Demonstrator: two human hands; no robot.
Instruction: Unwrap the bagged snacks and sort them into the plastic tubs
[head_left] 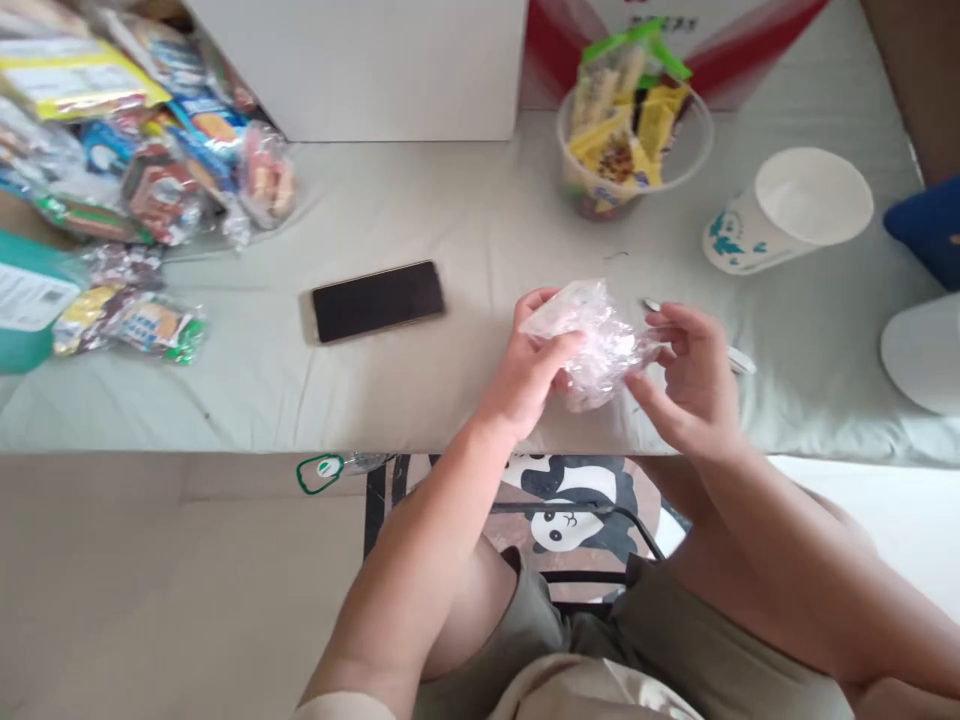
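Observation:
In my left hand point(525, 370) is a crumpled clear plastic bag point(596, 345), gripped between thumb and fingers above the table's front edge. My right hand point(694, 375) is at the bag's right side, its curled fingers pinching a thin, stretched end of the plastic. I cannot make out whether anything is inside the bag. A slim whitish object point(741, 361) lies behind my right hand, mostly covered by it. To the left of my hands, a black smartphone point(379, 302) rests face up on the cloth.
A clear tub point(697, 165) of packaged snacks stands at the back, with a tilted paper cup point(814, 200) to its right. Wrapped snacks point(161, 190) are heaped at left beside a teal container point(30, 310). Large boxes point(397, 70) line the back of the cloth-covered table point(240, 400).

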